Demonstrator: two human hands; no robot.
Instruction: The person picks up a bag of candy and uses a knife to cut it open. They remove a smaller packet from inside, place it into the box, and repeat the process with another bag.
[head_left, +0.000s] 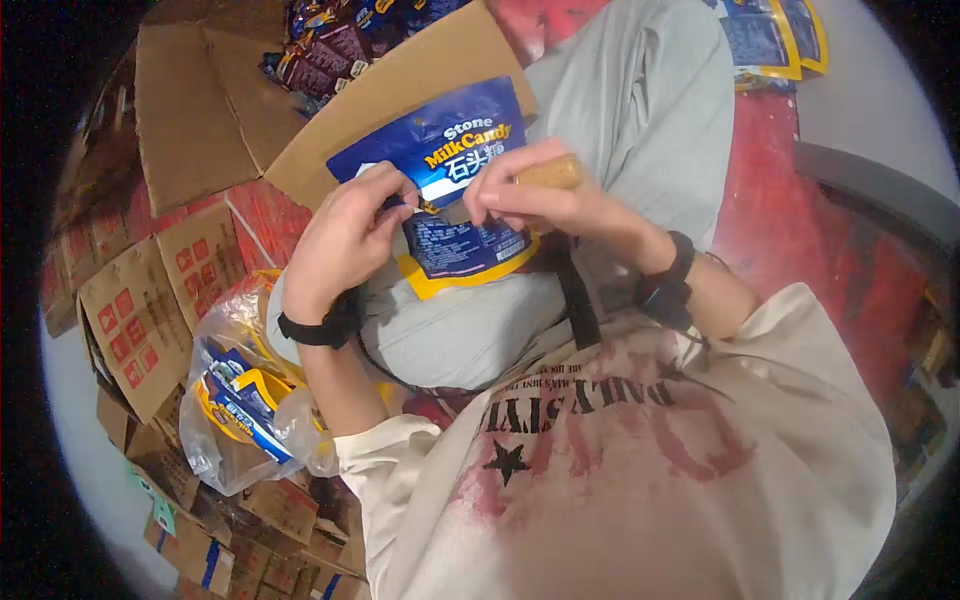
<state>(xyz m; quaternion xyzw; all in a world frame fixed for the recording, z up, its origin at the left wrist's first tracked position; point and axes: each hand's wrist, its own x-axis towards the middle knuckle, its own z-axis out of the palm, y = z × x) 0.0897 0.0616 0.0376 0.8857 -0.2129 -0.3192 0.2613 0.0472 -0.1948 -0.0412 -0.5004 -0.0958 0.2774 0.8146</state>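
A blue pouch (470, 125) printed "Stone MilkCandy" lies over my lap against a cardboard flap. Below it spreads a blue panel (470, 245) of small print with a yellow edge. My left hand (350, 225) is closed, thumb and fingers pinching the pouch's edge where the two printed parts meet. Closed around a tool with a brown wooden handle (552, 172), my right hand (525, 195) works at the same line from the other side. The tool's working end is mostly hidden by the fingers.
An open cardboard box (195, 100) at the upper left holds many wrapped candies (335, 45). Beside my left arm sits a clear plastic bag (215, 450) with blue and yellow pouches. More pouches (765, 40) lie at the upper right. Flattened cartons (135, 320) stack at the left.
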